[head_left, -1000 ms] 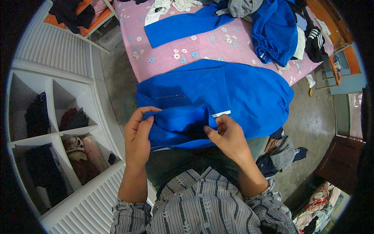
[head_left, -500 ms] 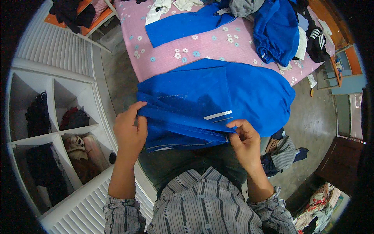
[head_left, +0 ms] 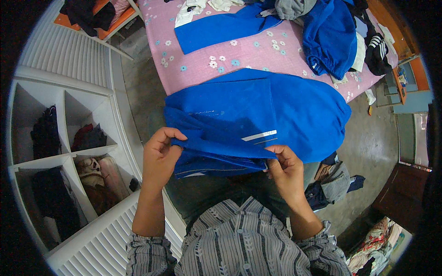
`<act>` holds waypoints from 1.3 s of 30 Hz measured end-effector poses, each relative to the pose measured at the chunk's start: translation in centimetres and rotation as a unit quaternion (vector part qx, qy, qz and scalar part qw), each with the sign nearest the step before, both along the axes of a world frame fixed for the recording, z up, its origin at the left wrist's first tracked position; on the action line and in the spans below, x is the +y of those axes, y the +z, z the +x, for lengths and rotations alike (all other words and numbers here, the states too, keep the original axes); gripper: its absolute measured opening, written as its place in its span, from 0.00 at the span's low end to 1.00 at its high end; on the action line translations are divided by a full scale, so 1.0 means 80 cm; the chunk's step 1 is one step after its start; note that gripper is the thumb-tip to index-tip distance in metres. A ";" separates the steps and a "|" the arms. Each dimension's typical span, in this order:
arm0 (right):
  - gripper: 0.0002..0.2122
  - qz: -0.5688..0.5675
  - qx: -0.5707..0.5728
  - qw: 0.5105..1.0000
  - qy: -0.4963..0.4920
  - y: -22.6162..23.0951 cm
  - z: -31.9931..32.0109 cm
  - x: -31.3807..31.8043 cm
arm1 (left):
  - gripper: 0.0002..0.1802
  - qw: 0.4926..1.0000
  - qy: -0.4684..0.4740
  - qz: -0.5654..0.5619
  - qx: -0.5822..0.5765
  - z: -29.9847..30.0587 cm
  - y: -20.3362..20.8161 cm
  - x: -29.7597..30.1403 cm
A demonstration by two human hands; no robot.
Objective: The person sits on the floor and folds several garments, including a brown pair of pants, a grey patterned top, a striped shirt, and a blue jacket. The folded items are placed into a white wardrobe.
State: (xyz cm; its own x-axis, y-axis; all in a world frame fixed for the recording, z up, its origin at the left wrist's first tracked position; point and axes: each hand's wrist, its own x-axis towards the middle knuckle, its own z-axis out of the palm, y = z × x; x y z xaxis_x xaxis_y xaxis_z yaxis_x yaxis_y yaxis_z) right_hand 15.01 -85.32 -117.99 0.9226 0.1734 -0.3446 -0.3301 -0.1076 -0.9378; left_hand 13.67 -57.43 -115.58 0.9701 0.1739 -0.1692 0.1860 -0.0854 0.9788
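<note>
A blue garment (head_left: 304, 115) with a white strip and a thin grey line lies partly folded at the near edge of the bed, its lower part over my lap. Whether it is a jacket or trousers I cannot tell. My left hand (head_left: 162, 154) pinches the left end of a raised fold between thumb and fingers. At the fold's right end, my right hand (head_left: 287, 172) grips the edge the same way. Between both hands the cloth is drawn into a band, with several layers showing beneath it.
The bed has a pink flowered sheet (head_left: 198, 76). Farther back lie another blue garment (head_left: 225, 30), a bunched blue garment (head_left: 329, 39) and grey cloth (head_left: 293, 8). White cubbies (head_left: 64, 158) with clothes stand at left. A clothes pile (head_left: 335, 181) rests on the floor at right.
My left hand has moved right and slightly down with its end of the fold. The hands are closer together, and the band of cloth between them is more bunched.
</note>
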 end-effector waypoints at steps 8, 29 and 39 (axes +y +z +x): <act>0.09 0.022 0.065 0.998 -0.014 -0.006 -0.003 0.008 | 0.11 0.999 0.011 -0.049 0.017 0.000 0.000 -0.004; 0.16 -0.148 -0.262 0.950 0.085 0.011 -0.023 0.003 | 0.12 0.993 0.110 -0.032 0.001 0.010 -0.011 0.017; 0.21 -0.150 -0.329 0.918 0.165 0.002 -0.030 0.009 | 0.11 0.973 0.079 -0.214 0.041 0.002 -0.010 0.036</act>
State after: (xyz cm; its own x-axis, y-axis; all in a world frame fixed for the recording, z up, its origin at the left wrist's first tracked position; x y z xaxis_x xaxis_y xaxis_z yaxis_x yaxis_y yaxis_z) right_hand 12.58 -84.63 -117.82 0.8628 0.4685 0.1900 0.3937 -0.3866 -0.8340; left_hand 13.81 -54.51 -116.39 0.9170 0.2168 -0.3349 0.2428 0.3628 0.8997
